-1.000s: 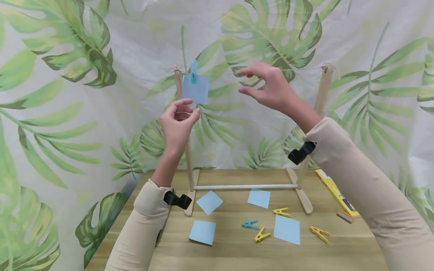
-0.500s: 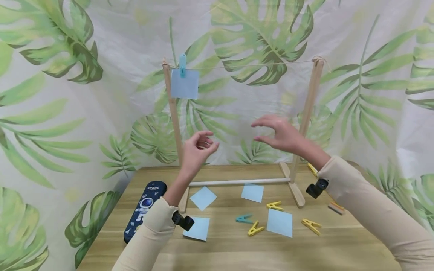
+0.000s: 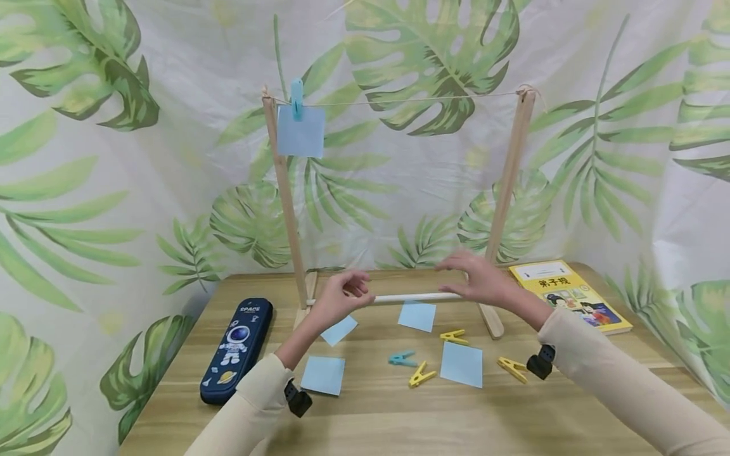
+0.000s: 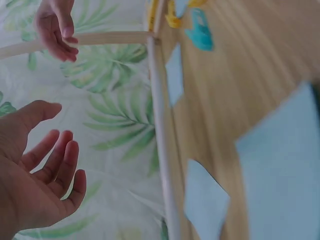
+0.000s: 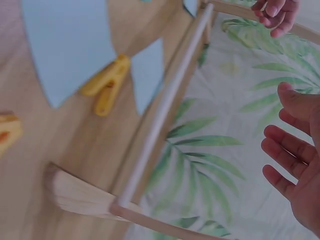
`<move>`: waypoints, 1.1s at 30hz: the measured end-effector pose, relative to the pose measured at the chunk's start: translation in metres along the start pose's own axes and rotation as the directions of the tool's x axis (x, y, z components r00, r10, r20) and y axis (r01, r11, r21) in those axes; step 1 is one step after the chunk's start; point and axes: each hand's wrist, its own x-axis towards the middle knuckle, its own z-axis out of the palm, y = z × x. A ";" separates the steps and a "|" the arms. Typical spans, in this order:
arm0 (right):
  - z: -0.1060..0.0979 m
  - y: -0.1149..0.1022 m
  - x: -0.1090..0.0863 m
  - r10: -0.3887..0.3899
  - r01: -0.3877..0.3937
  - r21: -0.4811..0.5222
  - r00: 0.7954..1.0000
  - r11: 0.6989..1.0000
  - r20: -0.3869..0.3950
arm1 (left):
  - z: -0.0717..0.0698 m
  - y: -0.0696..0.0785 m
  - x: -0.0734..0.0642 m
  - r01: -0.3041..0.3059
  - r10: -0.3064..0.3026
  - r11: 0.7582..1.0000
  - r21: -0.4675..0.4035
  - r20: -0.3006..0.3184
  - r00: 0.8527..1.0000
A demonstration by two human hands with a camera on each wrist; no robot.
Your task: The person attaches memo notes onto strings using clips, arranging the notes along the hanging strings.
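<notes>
My left hand [image 3: 344, 296] hovers over the table with fingers loosely bent, holding nothing. Facing it across a gap, my right hand [image 3: 478, 278] is also bare, its fingers spread and slightly bent. Above them a blue square paper [image 3: 300, 136] hangs from a string [image 3: 410, 101] by a light-blue clothespin [image 3: 296, 99]. Blue papers lie on the table: one [image 3: 339, 330] partly behind the left hand, others at front left [image 3: 322, 376], centre back [image 3: 417, 315] and right [image 3: 461, 365]. Among them are a teal clothespin [image 3: 402, 359] and yellow clothespins [image 3: 422, 375].
A wooden frame's left post [image 3: 288, 209] and right post [image 3: 509, 177] carry the string, with a white rod [image 3: 393, 298] low between them. A dark-blue pencil case [image 3: 236, 351] lies left, a yellow book [image 3: 593, 309] right. A leaf-print cloth [image 3: 399, 177] hangs behind.
Both hands have come down from near the string to just above the table, still with nothing in them. The head view has tilted down, bringing the pencil case and the book into sight.
</notes>
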 end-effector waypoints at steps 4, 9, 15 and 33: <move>0.021 0.005 -0.013 0.001 -0.002 0.038 1.000 0.999 0.025 | -0.010 -0.021 -0.013 0.005 -0.010 0.998 0.067 0.077 0.997; 0.042 0.001 -0.022 0.002 -0.010 0.112 0.997 0.994 0.072 | -0.028 -0.046 -0.030 -0.024 0.002 0.989 0.147 0.144 0.990; 0.063 -0.007 -0.027 -0.008 -0.013 0.158 0.992 0.987 0.129 | -0.046 -0.070 -0.050 -0.037 -0.021 0.974 0.222 0.256 0.967; 0.091 -0.031 -0.023 -0.080 0.026 0.164 0.940 0.986 0.332 | -0.049 -0.083 -0.068 -0.139 -0.028 0.932 0.334 0.451 0.892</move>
